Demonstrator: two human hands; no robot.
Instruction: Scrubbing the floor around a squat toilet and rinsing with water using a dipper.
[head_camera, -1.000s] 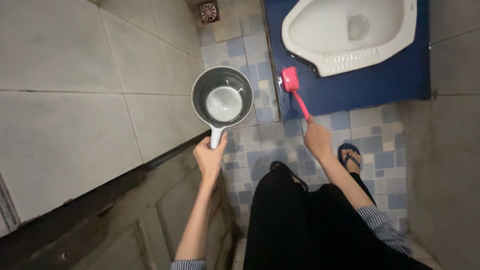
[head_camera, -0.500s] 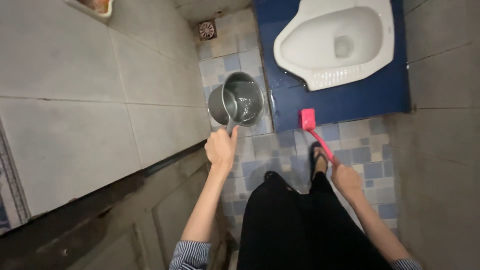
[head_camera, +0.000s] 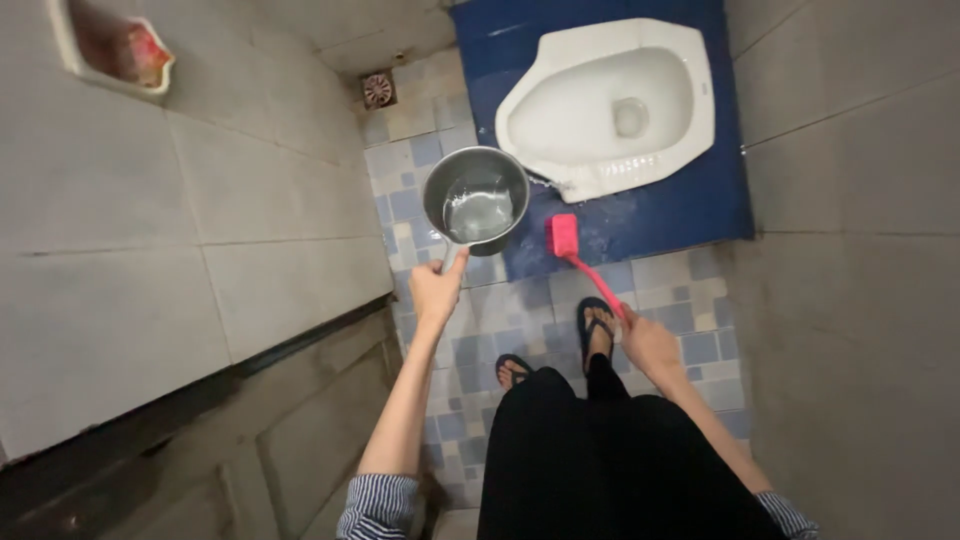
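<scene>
Grey water dipper (head_camera: 476, 196) tilted, holding water, pink brush (head_camera: 564, 237) head on blue step
</scene>
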